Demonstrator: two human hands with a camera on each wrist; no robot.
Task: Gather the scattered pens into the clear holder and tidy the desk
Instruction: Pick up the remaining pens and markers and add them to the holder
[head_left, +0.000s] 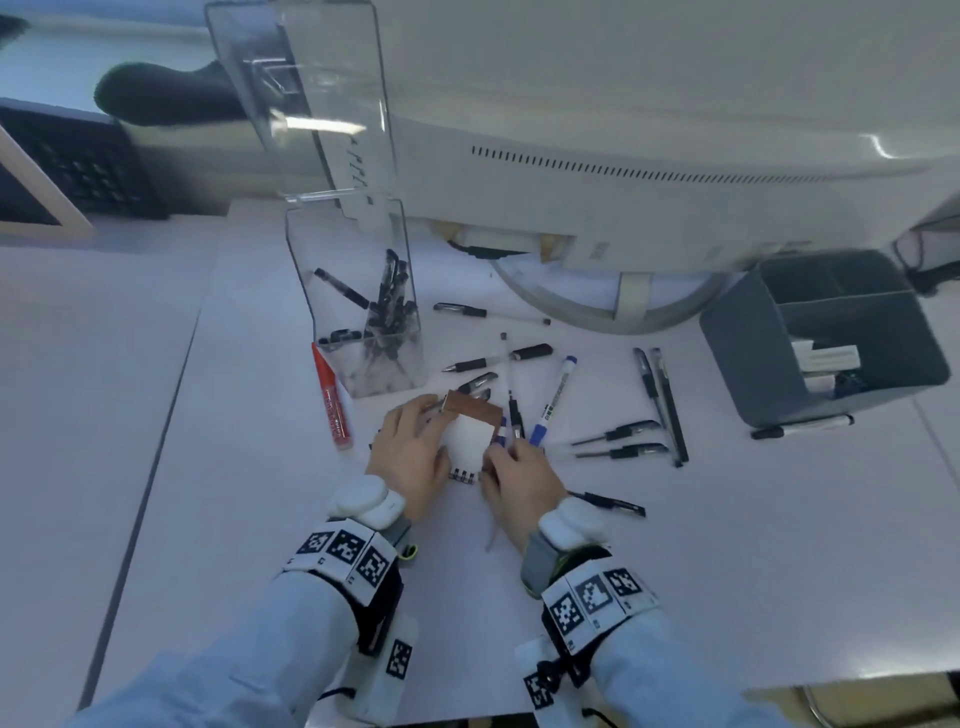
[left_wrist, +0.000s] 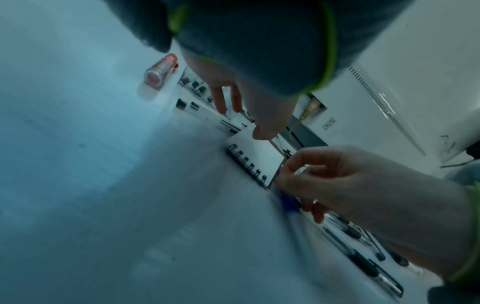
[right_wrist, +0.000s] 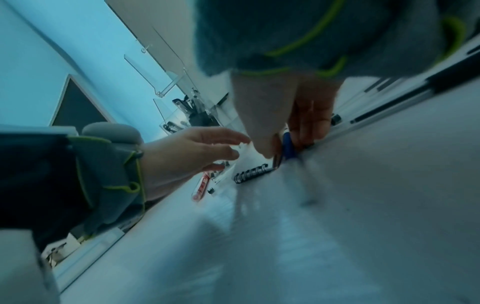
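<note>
With the left hand (head_left: 410, 457) flat on the notebook (head_left: 470, 439), fingers spread, the right hand (head_left: 522, 480), pinching the blue marker (head_left: 550, 402), should lift it clear without dragging neighbouring pens.

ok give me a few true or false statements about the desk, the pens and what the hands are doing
1. The clear holder already has pens in it. True.
2. Both hands are on the small spiral notebook. True: the left hand rests on its left edge and the right hand is at its right edge.
3. The red marker stands inside the clear holder. False: it lies on the desk to the holder's left.
4. The grey organiser sits left of the clear holder. False: it is far to the right.
5. All pens have been gathered. False: several black pens, like one pair, are scattered on the desk.
</note>
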